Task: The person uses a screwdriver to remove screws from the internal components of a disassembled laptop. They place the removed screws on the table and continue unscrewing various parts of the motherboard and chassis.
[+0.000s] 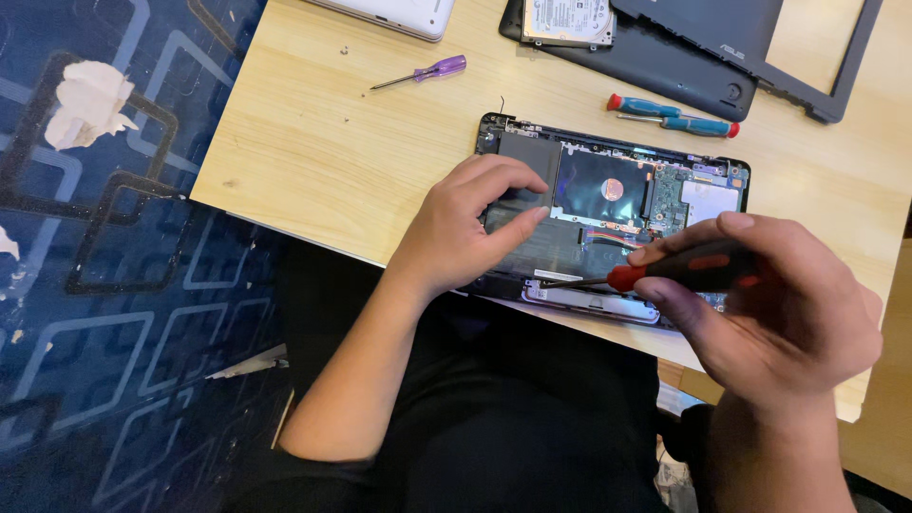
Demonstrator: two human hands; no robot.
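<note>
At frame centre, your left hand (pixel 465 223) rests open-fingered on the opened laptop (pixel 617 204); your right hand (pixel 769 304) grips a red-and-black screwdriver (pixel 665 271), tip touching its lower edge.

The scene is lit evenly and warmly from above, so that the pale wooden table (pixel 332 142) is rendered bright while the blue patterned floor (pixel 114 285) is left dimmer. Soft shadows are cast beneath the left hand (pixel 465 228) onto the opened laptop (pixel 617 190), and small glints are seen on its metal parts. Focus is held sharp centrally; the right hand (pixel 769 304) is slightly softened, and mild stretching is noticed at the edges.
</note>
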